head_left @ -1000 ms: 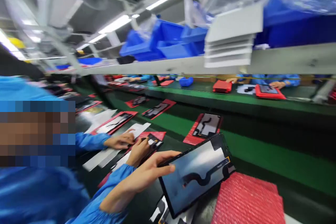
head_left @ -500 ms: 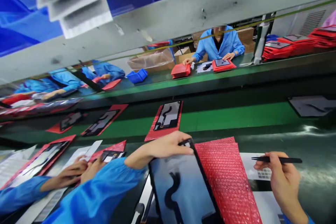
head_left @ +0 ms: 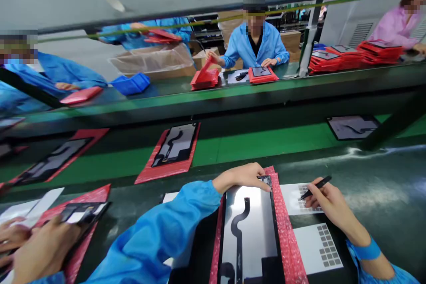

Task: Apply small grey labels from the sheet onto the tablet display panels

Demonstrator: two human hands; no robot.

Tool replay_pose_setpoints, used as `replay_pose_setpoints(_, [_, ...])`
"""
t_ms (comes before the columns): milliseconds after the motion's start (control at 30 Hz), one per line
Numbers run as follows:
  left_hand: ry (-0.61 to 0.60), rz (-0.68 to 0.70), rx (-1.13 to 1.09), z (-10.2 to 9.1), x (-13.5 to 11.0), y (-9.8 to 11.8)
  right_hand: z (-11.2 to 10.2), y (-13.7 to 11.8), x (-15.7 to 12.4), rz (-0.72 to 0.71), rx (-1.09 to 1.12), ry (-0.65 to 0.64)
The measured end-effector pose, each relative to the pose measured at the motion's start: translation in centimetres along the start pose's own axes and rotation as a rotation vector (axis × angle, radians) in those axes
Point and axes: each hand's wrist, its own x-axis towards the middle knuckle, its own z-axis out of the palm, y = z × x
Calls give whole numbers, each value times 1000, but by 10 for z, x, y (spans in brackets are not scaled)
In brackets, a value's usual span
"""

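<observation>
A tablet display panel (head_left: pixel 258 230), black-edged with a silvery back and a dark curved ribbon cable, lies over red bubble-wrap bags (head_left: pixel 289 235). My left hand (head_left: pixel 244 175) grips its top edge, with the thumb on the upper right corner. Black tweezers (head_left: pixel 317 186) are pinched in my right hand (head_left: pixel 328 199). Their tips point down at a white sheet (head_left: pixel 289 199) of small grey square stickers; whether they touch it I cannot tell. Nearer me lies a second sticker sheet (head_left: pixel 308 246), partly beside the bags. The panel's lower end is cut off by the frame.
At left, a co-worker's hands (head_left: pixel 46 244) hold another panel over a red bag. Beyond the bench, a green conveyor (head_left: pixel 259 146) carries panels, one on a red bag (head_left: pixel 176 144). Across it a person in blue (head_left: pixel 254 44) handles red bags. A dark post (head_left: pixel 392 120) stands at right.
My left hand has brought the panel from a raised tilt down onto the red bags. My right hand has moved the tweezers to point down at the upper sticker sheet. The view has shifted.
</observation>
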Motion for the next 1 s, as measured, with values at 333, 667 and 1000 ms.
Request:
replay_pose_setpoints(333, [494, 45, 373, 72, -64, 32, -18, -6, -34, 74, 6, 62])
replay_pose_setpoints(667, [480, 551, 761, 207, -72, 73, -30, 4, -107, 126, -177, -20])
replay_pose_setpoints(1000, [404, 458, 737, 211, -73, 72, -29, 1, -107, 51, -264, -45])
